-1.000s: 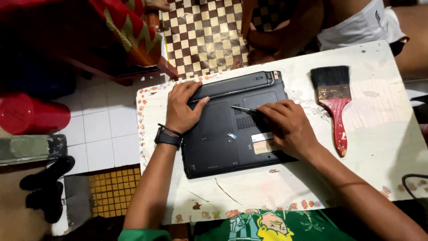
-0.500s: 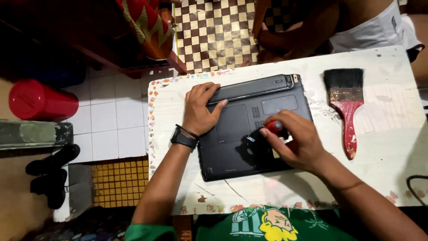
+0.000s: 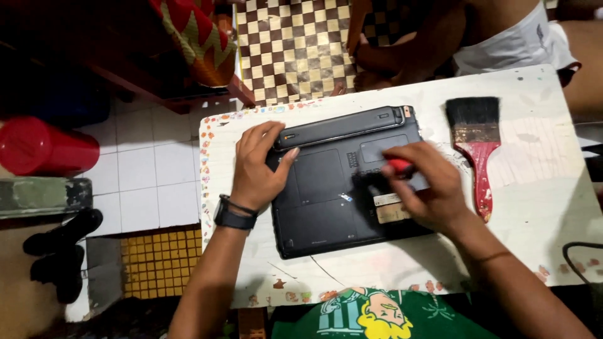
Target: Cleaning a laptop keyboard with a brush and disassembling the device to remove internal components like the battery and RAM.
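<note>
Fingers (image 3: 402, 188) now wrap the red-handled tool (image 3: 399, 166) lower on the laptop (image 3: 326, 194).

White table (image 3: 540, 207) (paint-stained): black laptop (image 3: 326, 201) upside down, red-handled paintbrush (image 3: 475, 147) beside it.

Single head view, steeply down, close over table (image 3: 553, 207)

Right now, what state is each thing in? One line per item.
Laptop: closed, underside up, flat on the table.
Left hand: pressing on the laptop's corner.
Right hand: gripping a red-handled tool against the laptop.
Paintbrush: lying flat, untouched.
</note>
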